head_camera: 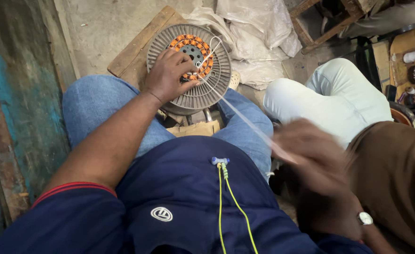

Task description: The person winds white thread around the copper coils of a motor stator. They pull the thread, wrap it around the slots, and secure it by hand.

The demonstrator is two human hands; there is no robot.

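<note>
Lacing a copper-wound stator (192,51) in a grey finned motor housing (212,89), propped between the knees on a far wooden board (132,56). Left hand (169,75) pressing the windings, fingers spread; right hand (311,157) blurred, drawing white cord (245,120) taut, grip unreadable. Next, probably: threading another loop. Crowding right: seated neighbour's pale trousers (334,99), white sacks (254,33).

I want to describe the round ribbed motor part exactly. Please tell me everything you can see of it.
The round grey ribbed metal motor part lies tilted on the person's knees, over a wooden board. Fine ribs run outward around its rim. In its middle sits a ring of orange copper coils around a dark hub with holes. The left hand presses on the coils. A white cord runs from them toward the blurred right hand.
</note>
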